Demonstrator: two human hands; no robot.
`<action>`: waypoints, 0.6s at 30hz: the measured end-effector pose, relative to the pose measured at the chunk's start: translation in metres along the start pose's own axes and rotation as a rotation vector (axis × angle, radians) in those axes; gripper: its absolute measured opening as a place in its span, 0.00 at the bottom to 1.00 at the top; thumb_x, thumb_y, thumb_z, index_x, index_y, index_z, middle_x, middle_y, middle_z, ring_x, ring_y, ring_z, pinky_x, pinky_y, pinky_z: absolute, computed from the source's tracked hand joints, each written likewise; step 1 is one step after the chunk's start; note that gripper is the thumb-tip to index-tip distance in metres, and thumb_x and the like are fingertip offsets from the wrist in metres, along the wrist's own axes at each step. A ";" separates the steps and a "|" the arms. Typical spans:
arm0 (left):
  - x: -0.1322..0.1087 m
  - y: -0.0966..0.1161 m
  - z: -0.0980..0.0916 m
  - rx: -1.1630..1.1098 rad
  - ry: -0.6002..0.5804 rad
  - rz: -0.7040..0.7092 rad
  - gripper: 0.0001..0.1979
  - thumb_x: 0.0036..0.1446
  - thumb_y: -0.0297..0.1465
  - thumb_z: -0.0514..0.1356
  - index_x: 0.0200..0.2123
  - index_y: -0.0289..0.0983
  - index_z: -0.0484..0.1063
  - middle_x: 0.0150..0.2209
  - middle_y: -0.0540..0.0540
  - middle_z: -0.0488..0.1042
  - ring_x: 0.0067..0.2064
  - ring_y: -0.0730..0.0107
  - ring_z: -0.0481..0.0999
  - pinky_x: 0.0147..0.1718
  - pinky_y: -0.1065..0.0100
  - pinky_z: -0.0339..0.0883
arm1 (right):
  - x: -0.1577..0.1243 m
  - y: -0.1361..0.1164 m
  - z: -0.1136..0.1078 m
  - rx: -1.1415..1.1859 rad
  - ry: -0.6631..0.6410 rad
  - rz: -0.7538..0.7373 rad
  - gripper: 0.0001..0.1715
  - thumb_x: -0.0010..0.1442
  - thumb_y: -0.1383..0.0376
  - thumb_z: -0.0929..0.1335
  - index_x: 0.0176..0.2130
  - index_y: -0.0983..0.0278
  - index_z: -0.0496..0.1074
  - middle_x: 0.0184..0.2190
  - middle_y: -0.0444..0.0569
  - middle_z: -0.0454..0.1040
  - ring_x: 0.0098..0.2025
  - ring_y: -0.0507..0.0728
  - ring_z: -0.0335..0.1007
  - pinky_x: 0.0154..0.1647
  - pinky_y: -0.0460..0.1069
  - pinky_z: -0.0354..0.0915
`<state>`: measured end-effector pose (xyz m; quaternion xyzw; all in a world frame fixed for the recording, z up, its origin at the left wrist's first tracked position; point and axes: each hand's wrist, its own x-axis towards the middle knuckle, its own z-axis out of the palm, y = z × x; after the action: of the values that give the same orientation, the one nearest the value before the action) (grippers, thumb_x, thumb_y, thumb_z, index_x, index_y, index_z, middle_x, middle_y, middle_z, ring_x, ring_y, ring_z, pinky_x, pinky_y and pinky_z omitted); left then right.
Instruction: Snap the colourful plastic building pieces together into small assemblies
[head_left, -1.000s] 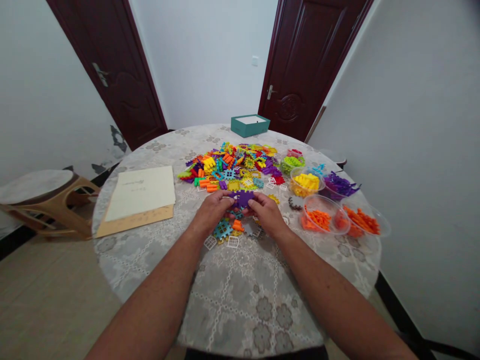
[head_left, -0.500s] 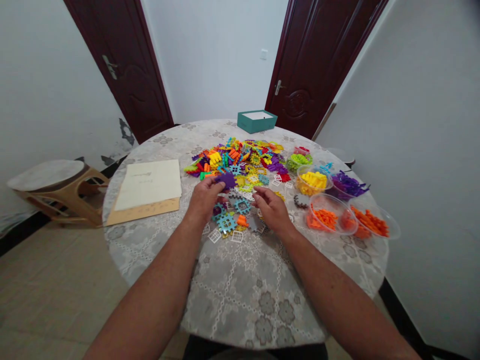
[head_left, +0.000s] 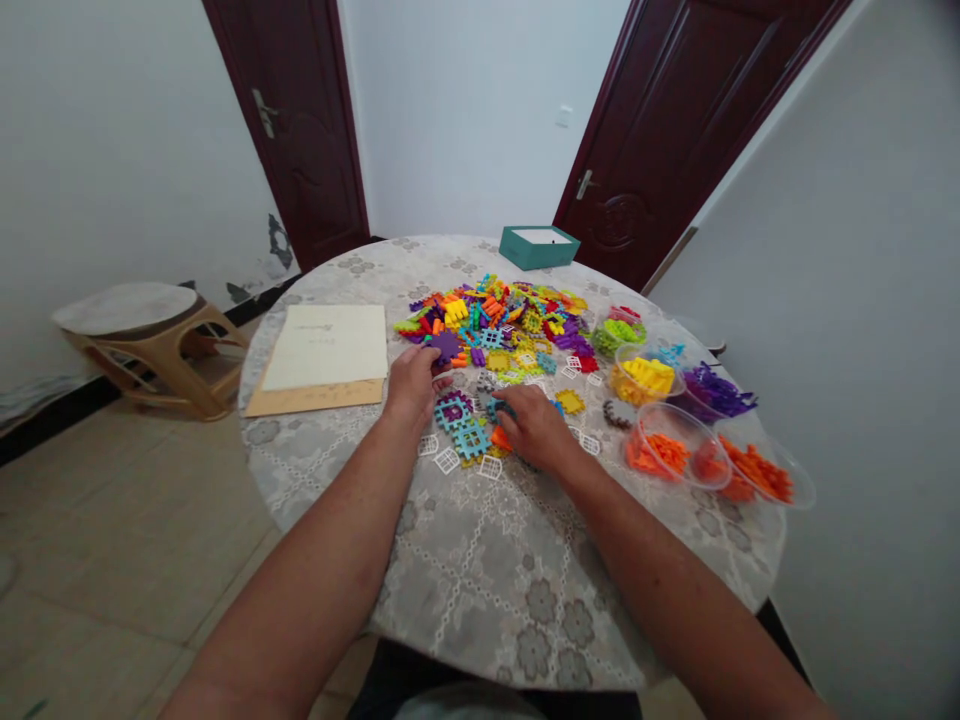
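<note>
A purple square building piece (head_left: 445, 347) with toothed edges is pinched in my left hand (head_left: 412, 388), at the front left of a mixed pile. My right hand (head_left: 536, 425) is lowered into the loose pieces, its fingers bent down onto a blue square building piece (head_left: 496, 406) that they partly cover. Just left of those fingers lie a light blue window-frame piece (head_left: 471, 438) and a purple toothed frame (head_left: 453, 408). An orange piece (head_left: 501, 438) shows under the right hand. Small white window pieces (head_left: 490, 467) are scattered in front.
Behind my hands spreads a heap of coloured pieces (head_left: 495, 315). To the right stand clear tubs of yellow pieces (head_left: 646, 380), orange pieces (head_left: 666, 455) and purple pieces (head_left: 716, 390). Paper sheets (head_left: 326, 345) lie left; a green box (head_left: 538, 248) stands at the back.
My right hand has moved down and left onto the blue piece. My left hand keeps the purple piece. The whole view has shifted, so the table appears farther right.
</note>
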<state>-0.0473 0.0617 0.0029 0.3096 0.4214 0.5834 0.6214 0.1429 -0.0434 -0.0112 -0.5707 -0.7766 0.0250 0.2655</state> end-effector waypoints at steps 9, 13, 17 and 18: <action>0.002 0.002 0.001 0.010 0.069 0.045 0.13 0.45 0.33 0.63 0.37 0.37 0.71 0.33 0.49 0.75 0.29 0.71 0.76 0.20 0.74 0.67 | 0.029 -0.008 0.010 -0.046 -0.145 -0.151 0.29 0.63 0.76 0.64 0.61 0.64 0.74 0.57 0.56 0.78 0.62 0.64 0.68 0.67 0.61 0.61; 0.005 0.000 0.000 0.009 0.085 0.051 0.13 0.44 0.33 0.62 0.37 0.38 0.71 0.31 0.50 0.74 0.30 0.70 0.76 0.21 0.74 0.67 | 0.043 -0.012 0.026 -0.038 -0.230 -0.299 0.42 0.57 0.79 0.64 0.68 0.60 0.67 0.65 0.52 0.72 0.69 0.61 0.62 0.74 0.63 0.51; 0.009 -0.004 -0.001 0.015 0.088 0.040 0.12 0.44 0.31 0.63 0.36 0.38 0.71 0.30 0.50 0.73 0.30 0.69 0.76 0.21 0.73 0.68 | 0.051 -0.013 0.028 -0.095 -0.290 -0.292 0.40 0.56 0.77 0.66 0.66 0.58 0.70 0.65 0.50 0.73 0.67 0.62 0.62 0.73 0.61 0.51; 0.010 -0.005 -0.001 0.015 0.089 0.041 0.12 0.44 0.31 0.63 0.36 0.38 0.71 0.30 0.50 0.73 0.30 0.69 0.77 0.20 0.73 0.68 | 0.053 -0.013 0.027 -0.112 -0.303 -0.285 0.37 0.58 0.76 0.66 0.64 0.59 0.72 0.63 0.50 0.74 0.66 0.62 0.64 0.72 0.61 0.53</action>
<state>-0.0467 0.0711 -0.0033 0.2964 0.4468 0.6059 0.5877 0.1088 0.0066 -0.0097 -0.4590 -0.8805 0.0293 0.1145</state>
